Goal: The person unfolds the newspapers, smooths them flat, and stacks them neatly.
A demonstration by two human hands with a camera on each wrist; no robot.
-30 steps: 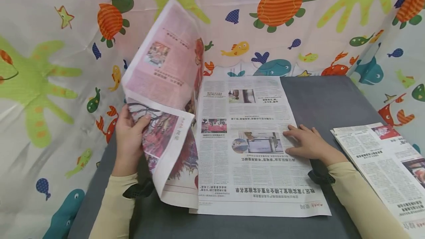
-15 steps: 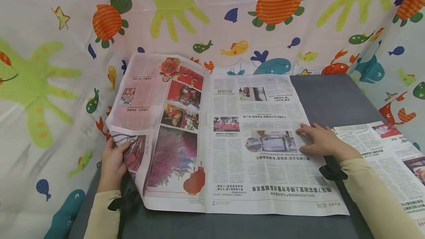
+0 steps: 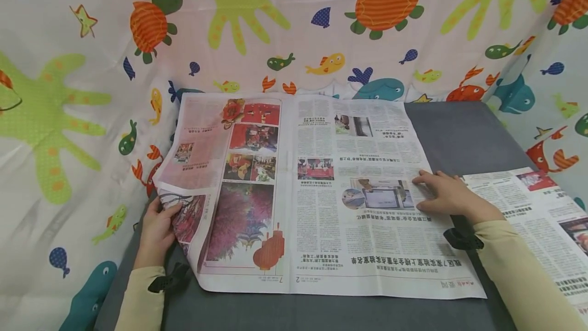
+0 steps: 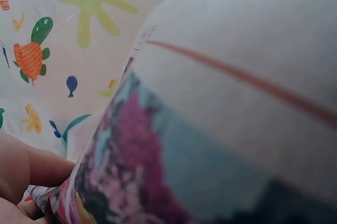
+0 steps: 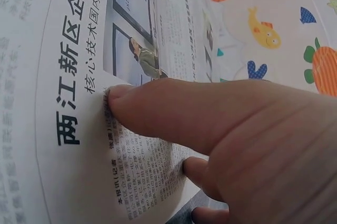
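Observation:
An opened newspaper (image 3: 317,239) lies spread on the grey table, its print upside down in the head view. My left hand (image 3: 156,229) pinches the outer edge of the left page, which is partly raised and curls over along its lower left side. In the left wrist view the thumb (image 4: 50,166) lies against the colour-printed sheet (image 4: 131,155), which hides most of the other fingers. My right hand (image 3: 452,198) rests on the right page near its outer edge, fingers spread. Its thumb (image 5: 152,105) touches the paper below a photo in the right wrist view.
A second stack of newspaper (image 3: 542,229) lies at the right, partly behind the right forearm. Grey tabletop (image 3: 464,132) shows behind and in front of the paper. A curtain (image 3: 294,19) printed with sea animals hangs around the back and sides.
The left page, lifted high and folded over a second ago, has come down to the left with my left hand. The newspaper and my right hand have shifted slightly right.

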